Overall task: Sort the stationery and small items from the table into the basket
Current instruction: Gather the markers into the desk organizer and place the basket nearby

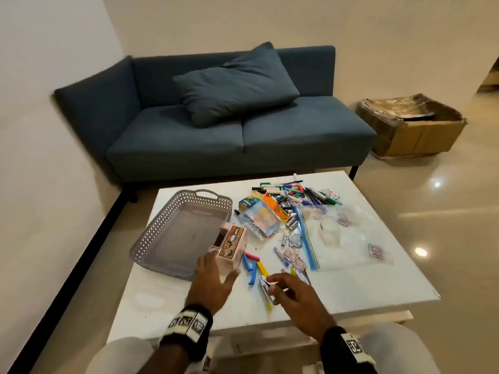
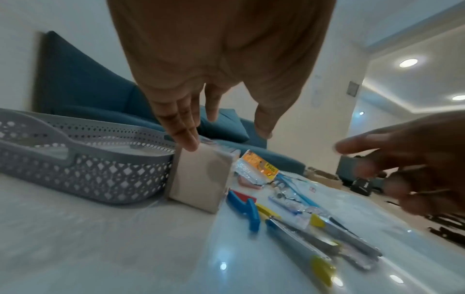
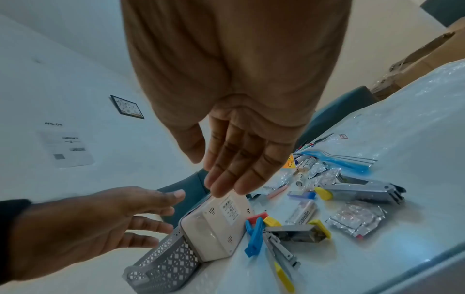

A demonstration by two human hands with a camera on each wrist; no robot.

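Pink box (image 1: 231, 245) leaning on basket (image 1: 151, 238), left fingers (image 2: 185, 129) straight touching it, right fingers (image 3: 226, 175) released above

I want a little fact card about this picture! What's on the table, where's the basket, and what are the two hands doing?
table: white table in front of a blue sofa
basket: grey basket, nothing inside yet
pink box: pink box leaning on the basket's right rim
left hand: left hand open, fingers touching the pink box
right hand: right hand open, above the staplers, holding nothing
pile: pens, packets and a zip bag farther back
clips: blue clips beside the pink box
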